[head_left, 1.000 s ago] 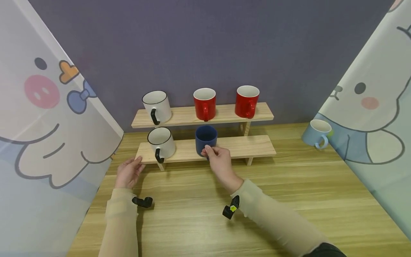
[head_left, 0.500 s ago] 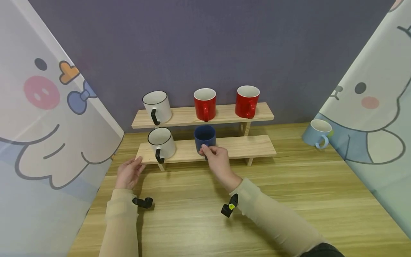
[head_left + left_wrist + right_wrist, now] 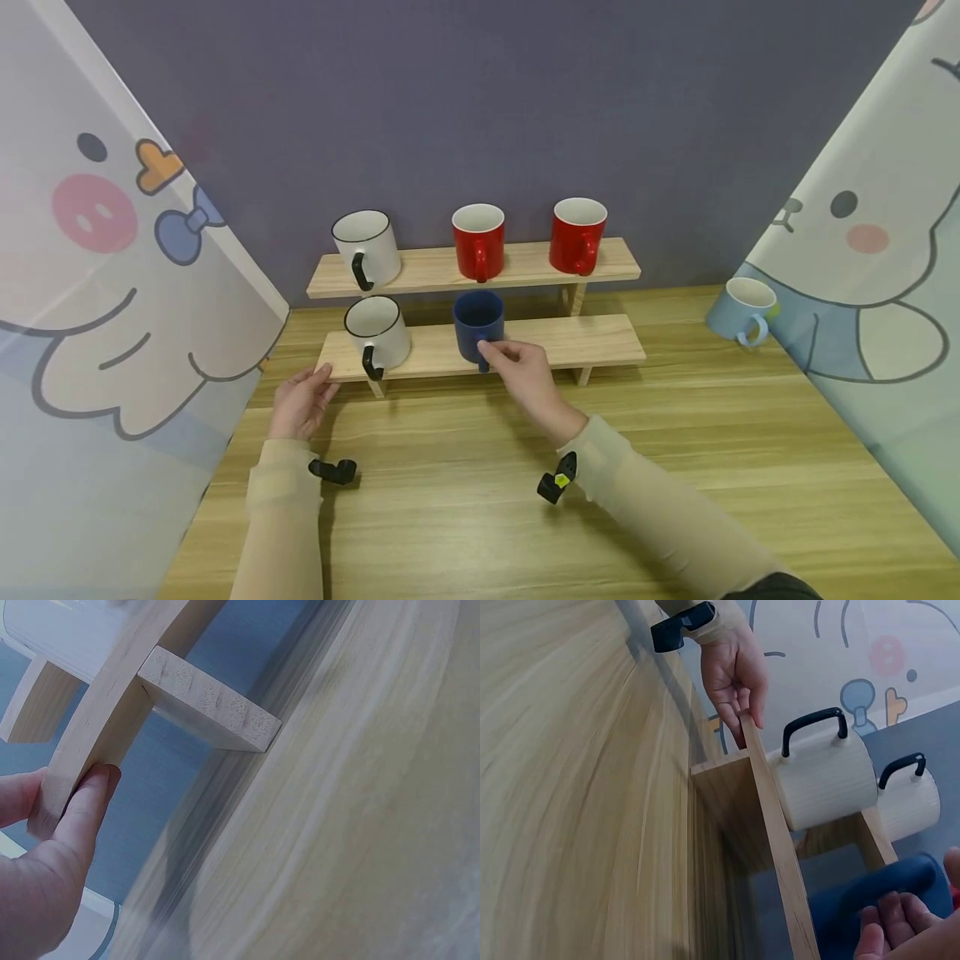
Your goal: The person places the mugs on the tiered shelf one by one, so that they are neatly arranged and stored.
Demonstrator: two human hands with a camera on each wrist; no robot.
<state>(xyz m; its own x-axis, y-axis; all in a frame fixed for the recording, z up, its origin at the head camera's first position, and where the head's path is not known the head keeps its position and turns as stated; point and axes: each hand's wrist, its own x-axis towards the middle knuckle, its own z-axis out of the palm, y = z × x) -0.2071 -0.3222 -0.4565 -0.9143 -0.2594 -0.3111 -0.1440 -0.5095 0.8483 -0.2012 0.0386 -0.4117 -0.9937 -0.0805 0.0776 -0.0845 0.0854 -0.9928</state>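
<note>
A dark blue mug stands upright on the lower wooden shelf, its handle facing me. At the right side of that handle is my right hand; in the right wrist view its fingers are loosely bent beside the handle, with the thumb apart. My left hand pinches the left end of the lower shelf, thumb above and fingers beneath, as the left wrist view shows. Left of the blue mug, a white mug with a black handle shares this shelf.
The upper shelf bears another white mug and two red mugs, one in the middle and one at the right. A light blue mug stands on the table at the far right. Printed panels flank both sides.
The blue mug shifted slightly left at first, then stayed in place. My right hand has moved a little right, off its handle. My left hand stays on the shelf end.
</note>
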